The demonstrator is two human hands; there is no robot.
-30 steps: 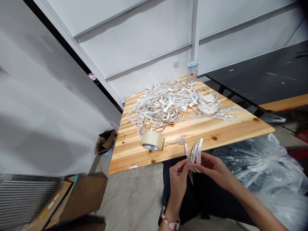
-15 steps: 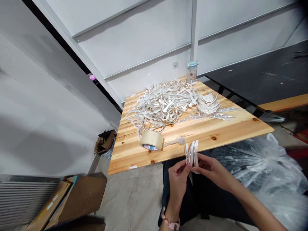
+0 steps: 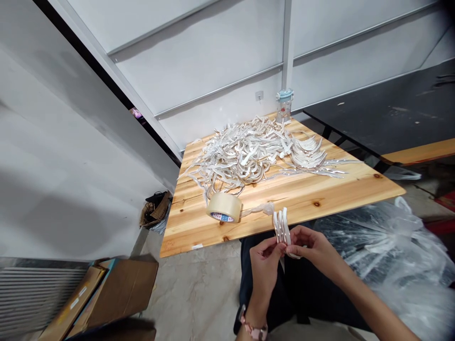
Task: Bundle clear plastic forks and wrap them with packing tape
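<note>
Just off the front edge of the wooden table, both hands pinch a small bundle of curved white strips (image 3: 281, 225) with shiny metallic edges. My left hand (image 3: 265, 263) grips the bundle's lower left side between thumb and fingers. On the right side, my right hand (image 3: 311, 246) is closed on the same strips, with the lower ends curling out below its fingers. Behind them, a big tangled pile of similar strips (image 3: 245, 151) covers the back of the table. A neater fan of strips (image 3: 307, 152) lies to its right.
A roll of clear tape (image 3: 224, 207) stands on the wooden table (image 3: 341, 194), near a crumpled translucent scrap (image 3: 266, 208). At the back is a blue-lidded bottle (image 3: 284, 106). Clear plastic bags (image 3: 401, 246) sit at the right, cardboard (image 3: 117, 293) at lower left, a dark table (image 3: 394, 109) beyond.
The strips in my hands, fanned apart before, are now pressed closer together. My right hand's fingers have shifted slightly, and the lower ends curl out further right. Everything on the table stays put.
</note>
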